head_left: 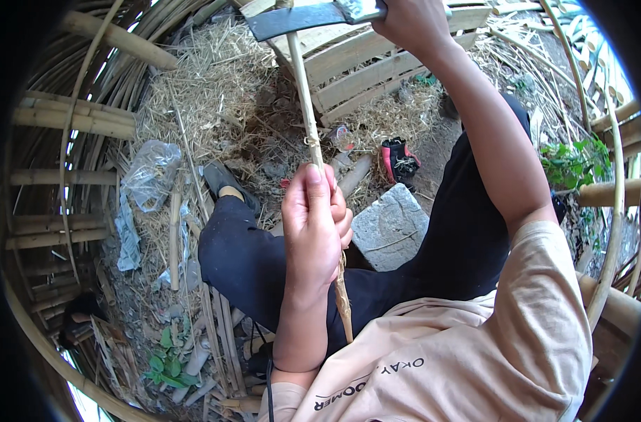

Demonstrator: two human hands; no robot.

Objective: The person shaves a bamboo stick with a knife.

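My left hand (315, 221) is closed around a slender, pale wooden stick (303, 91), thumb laid along it. The stick runs upward away from me, and its rough, tapering lower end comes out below my fist toward my shirt. At the top, my right hand (412, 28) grips a machete (292, 22) by its handle, which is mostly hidden by my fingers. The dark, broad blade lies across the stick near its far end. A small curl of shaving clings to the stick just above my left hand.
A slatted wooden crate (363, 60) stands ahead. Between my legs lie a grey stone block (391, 228) and a red-and-black glove (399, 162). Straw shavings (201, 91) cover the ground, with a clear plastic bag (152, 174) at left. Bamboo poles (71, 121) line the left side.
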